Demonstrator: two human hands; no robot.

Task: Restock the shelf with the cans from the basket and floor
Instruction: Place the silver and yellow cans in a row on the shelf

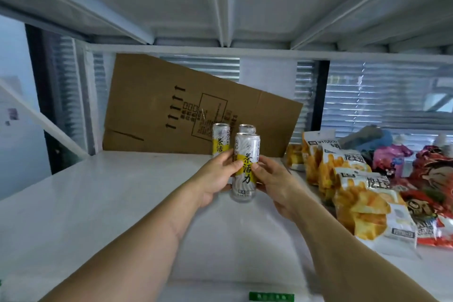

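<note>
Both hands, left hand (215, 179) and right hand (277, 186), hold one upright can (245, 167) over the white shelf (98, 203), fingers curled round its sides; two more cans (220, 140) (same yellow label) stand just behind it, before a leaning cardboard sheet (171, 103); snack bags (355, 193) lie to the right.

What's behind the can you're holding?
Behind the held can stand two more cans, then leaning cardboard. The right one's lower part is hidden.
</note>
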